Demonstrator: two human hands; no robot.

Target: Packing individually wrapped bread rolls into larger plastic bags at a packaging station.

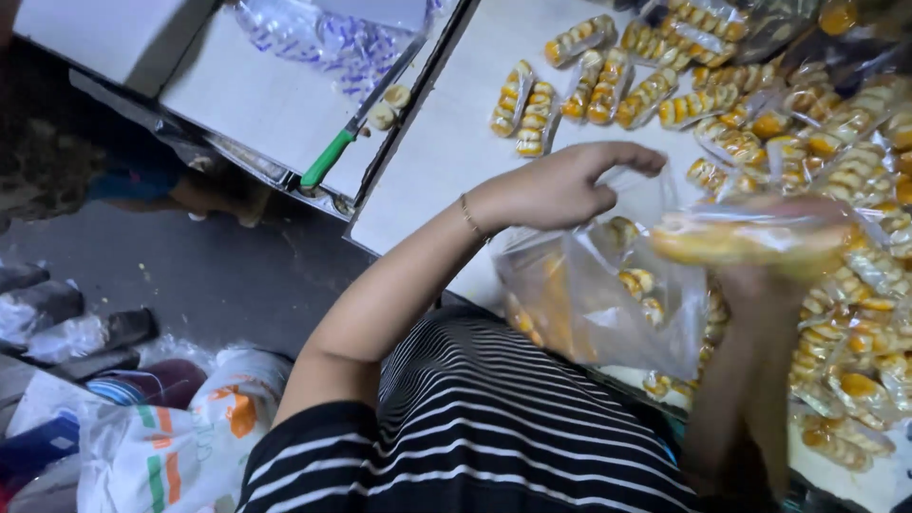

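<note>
My left hand (560,185) pinches the rim of a clear plastic bag (594,294) and holds it open over the near edge of the white table (446,161). The bag holds several wrapped packs of yellow-orange pastries. My right hand (760,275), blurred, grips one wrapped pack of pastries (750,237) just above and to the right of the bag's mouth. Many more wrapped packs (836,161) lie spread over the right side of the table.
A green-handled knife (351,133) lies on a second white surface at the upper left, next to two small pastry pieces (389,104) and a crumpled clear plastic sheet (323,38). Bags and bundles (180,437) sit on the dark floor at the lower left.
</note>
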